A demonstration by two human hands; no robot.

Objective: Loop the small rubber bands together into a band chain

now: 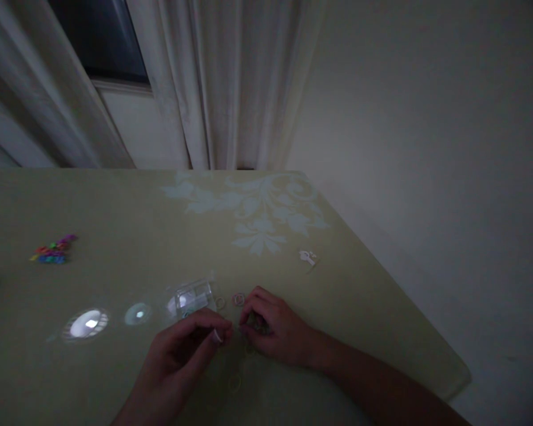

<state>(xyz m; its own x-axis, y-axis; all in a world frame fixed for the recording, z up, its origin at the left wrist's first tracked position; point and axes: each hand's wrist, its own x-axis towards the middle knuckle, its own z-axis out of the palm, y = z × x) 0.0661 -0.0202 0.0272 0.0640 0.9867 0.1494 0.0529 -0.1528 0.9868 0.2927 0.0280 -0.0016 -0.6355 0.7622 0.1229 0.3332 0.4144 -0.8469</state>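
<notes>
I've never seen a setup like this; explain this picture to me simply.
There's no machine here, only a person's bare hands. The single picture comes from a camera worn on their head, looking forward and down. On the table lie a colourful pile, a clear box, thin rings and a small white item. The left hand seems to pinch something small and pale; whether the right hand holds anything is too dim to tell.

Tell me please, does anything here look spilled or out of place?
Slightly odd: small rings lie loose beside the clear container, scattered rather than gathered; this may be intended. I see no clear damage, but the picture is dim.
</notes>
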